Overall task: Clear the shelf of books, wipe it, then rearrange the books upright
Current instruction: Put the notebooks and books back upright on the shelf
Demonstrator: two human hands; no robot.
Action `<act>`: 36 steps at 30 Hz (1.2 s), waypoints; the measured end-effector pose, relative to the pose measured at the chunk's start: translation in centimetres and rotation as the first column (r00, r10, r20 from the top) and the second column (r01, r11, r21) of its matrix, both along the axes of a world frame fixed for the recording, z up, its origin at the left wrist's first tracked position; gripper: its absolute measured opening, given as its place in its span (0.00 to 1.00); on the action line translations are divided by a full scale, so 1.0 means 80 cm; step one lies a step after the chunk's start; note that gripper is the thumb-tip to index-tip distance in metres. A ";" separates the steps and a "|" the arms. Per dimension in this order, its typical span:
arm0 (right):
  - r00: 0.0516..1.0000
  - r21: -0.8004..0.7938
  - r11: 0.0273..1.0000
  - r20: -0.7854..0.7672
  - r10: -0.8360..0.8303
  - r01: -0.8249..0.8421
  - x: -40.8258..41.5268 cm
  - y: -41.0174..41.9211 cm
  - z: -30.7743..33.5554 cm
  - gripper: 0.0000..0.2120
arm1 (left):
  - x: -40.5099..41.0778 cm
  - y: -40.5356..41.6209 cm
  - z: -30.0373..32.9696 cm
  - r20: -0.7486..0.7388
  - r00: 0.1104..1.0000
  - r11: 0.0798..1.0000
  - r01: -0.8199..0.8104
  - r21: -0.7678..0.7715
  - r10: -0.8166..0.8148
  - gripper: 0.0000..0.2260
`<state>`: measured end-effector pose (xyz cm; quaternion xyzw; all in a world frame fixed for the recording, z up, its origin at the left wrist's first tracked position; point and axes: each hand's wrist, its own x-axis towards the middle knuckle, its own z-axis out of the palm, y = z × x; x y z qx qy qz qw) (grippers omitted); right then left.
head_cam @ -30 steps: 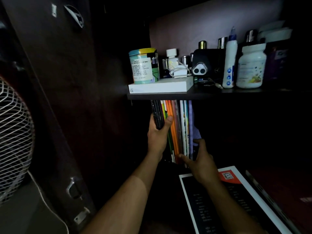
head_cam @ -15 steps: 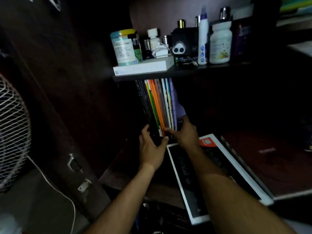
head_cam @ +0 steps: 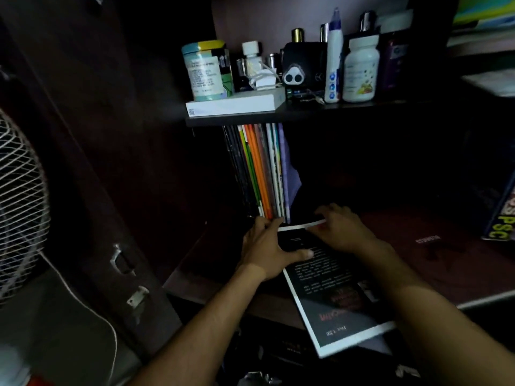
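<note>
The black book with the white border [head_cam: 328,285] lies flat in the lower middle of the frame, its near corner hanging over the front edge of the lower shelf [head_cam: 434,274]. Your left hand [head_cam: 267,246] rests on its far left corner, thumb stretched across the cover and fingers curled around the edge beside the row of books. Your right hand [head_cam: 338,229] sits at the book's far edge, fingers bent over the white border; how firmly they clamp it cannot be made out in the dim light.

Just behind your hands, a row of upright books [head_cam: 262,174] stands on the same shelf at centre frame, leaning slightly left, with dark, green, orange, white and purple spines. At the far right edge another book with yellow letters [head_cam: 501,215] stands tilted.

Above, the upper shelf [head_cam: 278,118] carries a white flat box [head_cam: 237,105] with a teal canister [head_cam: 204,71] on it, a black gadget [head_cam: 303,65], a tall white bottle [head_cam: 334,57] and a white jar [head_cam: 361,71]. A white fan grille [head_cam: 19,201] fills the left edge.
</note>
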<state>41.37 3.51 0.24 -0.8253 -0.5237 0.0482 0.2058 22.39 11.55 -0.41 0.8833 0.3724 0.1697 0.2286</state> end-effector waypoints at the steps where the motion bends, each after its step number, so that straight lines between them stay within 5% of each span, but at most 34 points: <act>1: 1.000 -0.007 1.000 -0.007 0.016 -0.016 0.001 -0.012 -0.005 0.29 | -0.001 0.001 0.000 0.085 0.996 0.999 0.009 -0.037 -0.006 0.42; 5: 0.986 0.128 0.992 -0.167 0.026 -0.005 -0.004 -0.025 -0.009 0.29 | -0.012 -0.002 -0.001 0.379 0.924 0.993 0.087 -0.082 -0.050 0.33; 10: 0.891 0.436 0.898 -0.430 0.148 0.061 0.005 -0.025 0.004 0.14 | -0.020 0.000 0.001 0.642 0.763 0.959 0.120 -0.256 0.076 0.35; 15: 0.807 0.650 0.732 -0.535 0.249 0.205 0.017 -0.024 0.015 0.12 | -0.020 -0.007 0.011 0.658 0.723 0.906 0.106 -0.409 0.213 0.43; 20: 0.771 0.798 0.426 -0.567 0.290 0.426 0.018 -0.036 0.037 0.10 | -0.018 -0.025 0.029 0.438 0.899 0.800 0.247 -0.547 0.022 0.16; 23: 0.736 0.797 0.353 -0.596 0.322 0.491 0.016 -0.040 0.040 0.10 | -0.024 -0.026 0.027 0.499 0.866 0.796 0.284 -0.534 0.026 0.13; 25: 0.626 0.749 0.399 -0.661 0.413 0.528 0.012 -0.037 0.042 0.11 | -0.028 -0.027 0.022 0.616 0.783 0.853 0.264 -0.451 0.084 0.14; 27: 0.520 0.669 0.580 -0.736 0.433 0.464 0.007 -0.029 0.034 0.14 | -0.033 -0.029 0.016 0.719 0.677 0.947 0.104 -0.305 0.157 0.11; 30: 0.671 0.552 0.825 -0.659 0.340 0.125 -0.003 -0.013 0.008 0.15 | -0.040 -0.031 0.015 0.783 0.589 0.972 -0.218 -0.085 0.201 0.10; 33: 0.821 0.512 0.855 -0.449 0.353 -0.087 -0.004 -0.006 -0.009 0.11 | -0.042 -0.041 0.015 0.780 0.613 0.968 -0.248 0.040 0.125 0.11; 36: 0.802 0.503 0.840 -0.406 0.439 -0.206 -0.004 -0.010 -0.010 0.21 | -0.045 -0.045 0.016 0.783 0.622 0.974 -0.178 0.141 0.000 0.11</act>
